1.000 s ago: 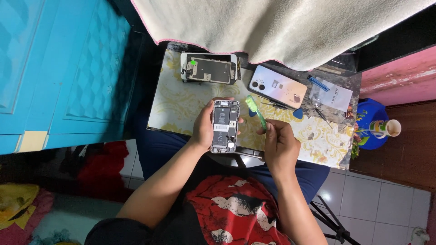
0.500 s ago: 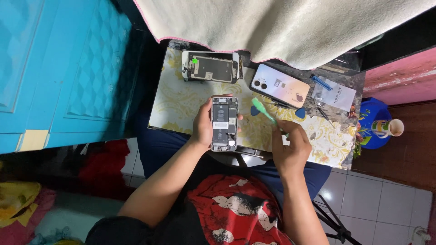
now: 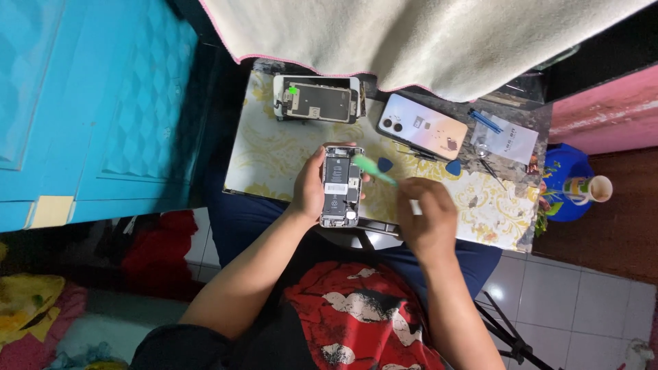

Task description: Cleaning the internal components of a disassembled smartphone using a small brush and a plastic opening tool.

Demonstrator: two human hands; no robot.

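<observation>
Yellow tabletop [image 3: 274, 147]: left hand [image 3: 310, 192] still grips the opened phone [image 3: 340, 186]; right hand [image 3: 425, 216] has brought the green tool [image 3: 373, 170] onto it.

Sm. table [image 3: 274, 164], 2 phones, picks, paper

We see a mint-green pry tool [image 3: 374, 170], a yellow floral-patterned white table cover [image 3: 274, 147], two blue picks [image 3: 385, 164], a pale pink phone [image 3: 421, 127], and a red-and-white printed shirt [image 3: 356, 315]
</observation>
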